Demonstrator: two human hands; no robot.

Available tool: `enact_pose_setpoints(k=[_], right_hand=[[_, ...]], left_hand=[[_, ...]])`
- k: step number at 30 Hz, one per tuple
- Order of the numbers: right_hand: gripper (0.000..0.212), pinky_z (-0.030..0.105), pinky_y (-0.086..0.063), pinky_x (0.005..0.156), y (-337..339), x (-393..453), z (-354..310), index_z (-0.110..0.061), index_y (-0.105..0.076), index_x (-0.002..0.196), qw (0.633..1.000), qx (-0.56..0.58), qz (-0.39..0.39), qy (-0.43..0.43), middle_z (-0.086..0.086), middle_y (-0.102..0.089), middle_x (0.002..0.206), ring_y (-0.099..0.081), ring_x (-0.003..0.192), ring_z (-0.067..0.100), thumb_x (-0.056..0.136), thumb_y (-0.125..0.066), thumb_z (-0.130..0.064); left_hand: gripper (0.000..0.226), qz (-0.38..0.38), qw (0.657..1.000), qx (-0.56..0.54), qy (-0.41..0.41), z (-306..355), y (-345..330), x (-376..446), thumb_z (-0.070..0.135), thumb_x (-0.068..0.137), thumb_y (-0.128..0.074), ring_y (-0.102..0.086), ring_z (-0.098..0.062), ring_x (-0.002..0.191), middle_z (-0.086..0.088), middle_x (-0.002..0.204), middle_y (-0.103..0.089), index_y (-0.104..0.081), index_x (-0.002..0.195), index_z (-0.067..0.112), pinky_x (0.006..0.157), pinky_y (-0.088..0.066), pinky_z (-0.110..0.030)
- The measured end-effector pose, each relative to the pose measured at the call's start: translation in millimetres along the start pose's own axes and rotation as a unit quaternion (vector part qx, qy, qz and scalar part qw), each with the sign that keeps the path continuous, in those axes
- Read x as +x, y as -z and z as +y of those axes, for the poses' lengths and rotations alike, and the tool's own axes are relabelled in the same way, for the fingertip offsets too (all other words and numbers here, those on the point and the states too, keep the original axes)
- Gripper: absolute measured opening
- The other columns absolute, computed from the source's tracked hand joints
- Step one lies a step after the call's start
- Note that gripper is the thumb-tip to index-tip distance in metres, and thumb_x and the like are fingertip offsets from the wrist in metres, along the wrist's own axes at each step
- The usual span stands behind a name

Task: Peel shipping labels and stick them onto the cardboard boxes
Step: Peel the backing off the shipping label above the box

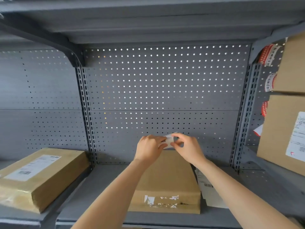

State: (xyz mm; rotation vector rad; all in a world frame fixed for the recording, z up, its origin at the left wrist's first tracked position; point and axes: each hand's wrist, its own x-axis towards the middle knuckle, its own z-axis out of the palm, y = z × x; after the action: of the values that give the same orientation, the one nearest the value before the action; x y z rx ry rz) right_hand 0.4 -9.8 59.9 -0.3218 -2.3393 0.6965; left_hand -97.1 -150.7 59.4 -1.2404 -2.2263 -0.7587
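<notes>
A flat cardboard box (166,182) lies on the grey metal shelf (102,179) in the middle, with torn white label scraps on its front edge. Above its far end, both hands hold a small white shipping label (167,140) with a barcode. My left hand (149,148) grips the label's left side. My right hand (188,147) pinches its right edge between thumb and fingertips. Most of the label is hidden by the fingers.
A labelled cardboard box (39,176) lies on the shelf at left. Loose label sheets (208,189) lie right of the middle box. Two stacked boxes (283,129) stand at right, the lower one labelled. A perforated back panel (165,90) closes the rear.
</notes>
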Motion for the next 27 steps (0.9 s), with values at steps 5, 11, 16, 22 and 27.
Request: enact_pose_setpoints(k=[5,11,16,22,27], right_hand=[[0.041,0.035,-0.054,0.079,-28,5,-21,-0.027,-0.058,0.126,1.0,0.019,-0.02,0.014,-0.005,-0.074,0.089,-0.068,0.086,0.015,0.086,-0.067,-0.028],[0.058,0.019,-0.043,0.076,-50,2,-44,-0.023,-0.041,0.14,0.998,0.057,-0.034,0.005,-0.002,-0.074,0.091,-0.062,0.081,0.011,0.087,-0.066,-0.023],[0.045,0.001,-0.037,0.062,-56,-4,-50,-0.02,-0.047,0.129,0.994,0.095,-0.016,-0.042,0.001,-0.073,0.091,-0.056,0.071,0.004,0.089,-0.064,-0.029],[0.019,0.004,-0.038,0.055,-56,-17,-37,-0.015,-0.066,0.104,0.985,0.129,-0.009,-0.115,0.0,-0.073,0.095,-0.062,0.083,0.011,0.094,-0.054,-0.026],[0.015,0.004,-0.041,0.059,-60,-31,-24,-0.017,-0.071,0.096,0.976,0.165,-0.022,-0.139,-0.006,-0.074,0.084,-0.066,0.085,0.006,0.092,-0.058,-0.023]], left_hand=[[0.028,0.005,1.0,0.003,0.027,-26,18,-14,0.037,0.093,-0.055,-0.06,-0.026,0.096,0.002,0.103,-0.072,-0.067,0.116,0.026,0.077,-0.035,-0.028],[0.031,0.001,0.998,0.011,0.062,-49,29,-31,0.041,0.093,-0.054,-0.059,-0.023,0.102,0.005,0.112,-0.071,-0.064,0.12,0.028,0.079,-0.036,-0.027],[0.033,0.002,0.995,-0.001,0.096,-59,30,-39,0.04,0.093,-0.053,-0.06,-0.023,0.101,0.002,0.111,-0.07,-0.062,0.124,0.03,0.08,-0.039,-0.027],[0.031,0.009,0.986,-0.062,0.153,-56,10,-45,0.039,0.094,-0.052,-0.061,-0.026,0.096,-0.002,0.101,-0.072,-0.063,0.123,0.032,0.069,-0.038,-0.027],[0.033,-0.013,0.972,-0.118,0.204,-48,-17,-48,0.042,0.093,-0.051,-0.062,-0.024,0.098,0.002,0.104,-0.072,-0.061,0.124,0.035,0.073,-0.05,-0.031]])
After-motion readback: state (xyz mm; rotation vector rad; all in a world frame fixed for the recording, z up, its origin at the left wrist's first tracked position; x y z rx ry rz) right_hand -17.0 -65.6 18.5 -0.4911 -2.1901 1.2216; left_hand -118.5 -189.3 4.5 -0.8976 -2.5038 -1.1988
